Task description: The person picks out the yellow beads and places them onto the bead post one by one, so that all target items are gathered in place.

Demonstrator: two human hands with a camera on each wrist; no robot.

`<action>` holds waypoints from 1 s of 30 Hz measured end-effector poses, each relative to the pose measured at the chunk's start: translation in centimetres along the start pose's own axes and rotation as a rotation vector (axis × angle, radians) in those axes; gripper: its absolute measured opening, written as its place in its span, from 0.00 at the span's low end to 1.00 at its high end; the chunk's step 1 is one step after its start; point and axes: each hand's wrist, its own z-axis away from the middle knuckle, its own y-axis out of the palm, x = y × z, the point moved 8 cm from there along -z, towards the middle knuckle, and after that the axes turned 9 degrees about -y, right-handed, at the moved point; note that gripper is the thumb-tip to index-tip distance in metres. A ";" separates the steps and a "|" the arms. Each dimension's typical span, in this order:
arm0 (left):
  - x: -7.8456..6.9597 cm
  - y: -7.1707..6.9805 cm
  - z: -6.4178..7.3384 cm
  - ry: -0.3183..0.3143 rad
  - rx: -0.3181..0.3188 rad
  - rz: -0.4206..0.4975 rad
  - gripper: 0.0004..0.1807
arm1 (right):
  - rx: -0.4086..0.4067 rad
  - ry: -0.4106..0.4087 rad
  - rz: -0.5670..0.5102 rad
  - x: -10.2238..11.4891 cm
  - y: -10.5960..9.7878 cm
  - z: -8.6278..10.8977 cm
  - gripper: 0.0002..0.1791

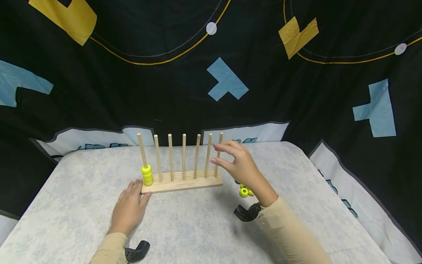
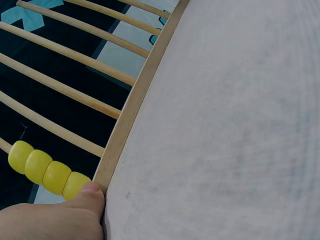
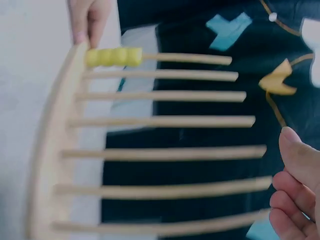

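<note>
- A pale wooden base, long and flat (image 1: 182,186), lies on the table with its mottled white-grey surface (image 1: 184,227); seven slim round wooden pegs (image 1: 184,156) rise from it in a row.
- Four glossy bright yellow rounded beads (image 1: 147,175) are stacked, touching one another, at the bottom of the leftmost peg; the upper part of that peg shows bare above them. The other six pegs carry no beads.
- The left hand (image 1: 129,209) grasps the left end of the base, its thumb pressed to the front edge just beside the bead stack and its fingers along the end.
- The right hand (image 1: 242,167) is released: thumb and index finger are parted in a curve with nothing between them. It hovers by the upper part of the two rightmost pegs; whether it touches either one cannot be told.
- Below the right hand, on the table just beyond the base's right end, a small group of loose yellow beads (image 1: 243,192) lies close together, with a small dark blue piece (image 1: 237,182) partly hidden beside them.
- Both arms wear beige sleeves (image 1: 290,231) and black wrist-mounted devices (image 1: 247,212).
- Behind the table hangs a black cloth (image 1: 178,106) with light blue and yellow shapes.
</note>
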 end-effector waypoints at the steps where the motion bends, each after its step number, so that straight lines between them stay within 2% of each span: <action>1: 0.0 0.0 0.0 0.003 -0.001 0.002 0.35 | 0.000 0.028 -0.008 -0.6 0.0 0.8 0.25; 9: -0.2 0.0 0.1 0.012 -0.012 0.004 0.34 | 0.014 0.265 0.015 -6.1 0.4 6.7 0.27; 12: -0.2 0.0 0.1 0.009 -0.009 0.001 0.34 | 0.023 0.325 -0.004 -7.6 0.4 8.5 0.26; 18: -0.1 0.0 0.0 0.000 -0.006 -0.002 0.34 | 0.064 0.428 -0.053 -10.4 0.8 11.9 0.28; 24: -0.1 0.0 0.1 0.011 -0.013 0.003 0.34 | 0.101 0.500 -0.086 -12.3 1.4 14.8 0.28; 30: 0.0 0.0 0.1 0.008 -0.003 -0.001 0.35 | 0.142 0.541 -0.006 -13.5 1.9 16.7 0.26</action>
